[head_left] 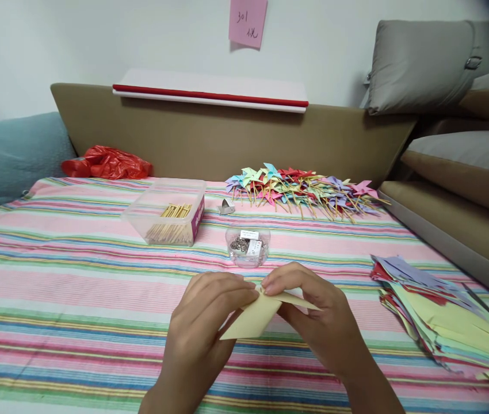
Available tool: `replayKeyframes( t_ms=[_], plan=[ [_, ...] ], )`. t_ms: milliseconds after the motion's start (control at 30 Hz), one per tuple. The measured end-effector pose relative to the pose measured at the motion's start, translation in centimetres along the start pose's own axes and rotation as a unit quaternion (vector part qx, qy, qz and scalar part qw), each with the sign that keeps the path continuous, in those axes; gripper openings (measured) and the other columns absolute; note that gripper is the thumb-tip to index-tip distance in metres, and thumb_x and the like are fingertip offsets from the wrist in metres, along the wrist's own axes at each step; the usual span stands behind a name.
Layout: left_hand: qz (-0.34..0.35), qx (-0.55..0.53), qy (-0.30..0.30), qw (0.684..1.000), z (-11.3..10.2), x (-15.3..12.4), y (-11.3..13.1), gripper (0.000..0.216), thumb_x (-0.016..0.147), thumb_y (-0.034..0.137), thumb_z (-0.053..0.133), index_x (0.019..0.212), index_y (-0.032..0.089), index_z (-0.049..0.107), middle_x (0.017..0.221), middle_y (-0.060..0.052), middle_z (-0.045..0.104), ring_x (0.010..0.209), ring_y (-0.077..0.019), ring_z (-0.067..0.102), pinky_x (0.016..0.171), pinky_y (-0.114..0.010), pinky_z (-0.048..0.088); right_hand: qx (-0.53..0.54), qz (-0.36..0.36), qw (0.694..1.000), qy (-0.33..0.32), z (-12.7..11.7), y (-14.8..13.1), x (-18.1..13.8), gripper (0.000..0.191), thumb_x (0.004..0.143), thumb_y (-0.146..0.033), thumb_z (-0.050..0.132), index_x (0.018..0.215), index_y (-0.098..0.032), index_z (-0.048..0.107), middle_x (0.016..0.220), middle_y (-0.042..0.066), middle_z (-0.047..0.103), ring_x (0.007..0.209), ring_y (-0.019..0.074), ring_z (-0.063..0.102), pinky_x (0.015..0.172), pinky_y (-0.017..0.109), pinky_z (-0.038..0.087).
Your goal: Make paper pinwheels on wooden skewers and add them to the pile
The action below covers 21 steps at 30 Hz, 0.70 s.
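Observation:
Between my two hands is a pale yellow paper pinwheel [251, 319], partly folded, held above the striped cloth. My left hand [203, 322] pinches its left side, fingertips close to the paper's centre. From the other side my right hand [317, 313] grips it, with the index finger near the centre and the thumb below a folded blade. A small dark spot shows at the paper's middle; I cannot make out whether it is a pin. Just beyond my hands stands a round clear tub [248, 247] with small metal pins and white labels in it.
A clear plastic box [141, 215] holds several wooden sticks. Behind the tub lies a small metal piece [226, 207]. Finished pinwheels [300, 190] are heaped at the back, coloured paper sheets [447, 316] at right, a red plastic bag [110, 163] at back left. Cushions [464, 167] line the right edge.

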State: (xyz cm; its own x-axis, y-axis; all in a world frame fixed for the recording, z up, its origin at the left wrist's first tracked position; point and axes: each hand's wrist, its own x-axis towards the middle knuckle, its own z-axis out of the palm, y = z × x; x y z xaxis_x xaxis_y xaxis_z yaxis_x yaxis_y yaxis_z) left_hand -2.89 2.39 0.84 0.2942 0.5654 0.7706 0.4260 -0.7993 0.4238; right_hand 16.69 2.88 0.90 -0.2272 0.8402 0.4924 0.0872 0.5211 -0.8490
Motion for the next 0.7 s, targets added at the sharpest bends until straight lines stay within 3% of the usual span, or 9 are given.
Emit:
replayKeyframes(
  t_ms=[533,633,700],
  plan=[
    [-0.011,0.0,-0.037,0.999,0.28,-0.38,-0.24,0.033,0.085,-0.003,0.058,0.107,0.02,0.066,0.099,-0.007,0.073,0.094,-0.0212,0.065,0.083,-0.035,0.05,-0.034,0.017,0.999,-0.025,-0.25,-0.07,-0.17,0.02,0.093,-0.011,0.061,0.095,-0.029,0.07,0.095,0.0,0.067,0.093,0.0169,0.064,0.082,0.03,0.05],
    [-0.019,-0.012,-0.034,0.999,0.52,-0.32,-0.27,0.028,0.086,-0.001,0.062,0.105,0.019,0.068,0.096,-0.007,0.073,0.089,-0.0196,0.065,0.08,-0.033,0.051,-0.049,0.046,0.998,-0.023,-0.37,-0.22,0.16,0.012,0.092,-0.02,0.067,0.099,-0.029,0.068,0.1,0.0,0.067,0.1,0.0181,0.063,0.089,0.032,0.049],
    [-0.026,-0.018,-0.023,0.999,0.65,-0.16,-0.21,0.025,0.087,0.001,0.063,0.104,0.018,0.069,0.093,-0.006,0.073,0.087,-0.0185,0.065,0.078,-0.032,0.051,-0.045,0.058,0.997,-0.003,-0.92,-0.44,0.27,0.025,0.085,-0.027,0.076,0.108,-0.031,0.065,0.11,0.001,0.065,0.11,0.0209,0.06,0.097,0.035,0.047]
  ],
)
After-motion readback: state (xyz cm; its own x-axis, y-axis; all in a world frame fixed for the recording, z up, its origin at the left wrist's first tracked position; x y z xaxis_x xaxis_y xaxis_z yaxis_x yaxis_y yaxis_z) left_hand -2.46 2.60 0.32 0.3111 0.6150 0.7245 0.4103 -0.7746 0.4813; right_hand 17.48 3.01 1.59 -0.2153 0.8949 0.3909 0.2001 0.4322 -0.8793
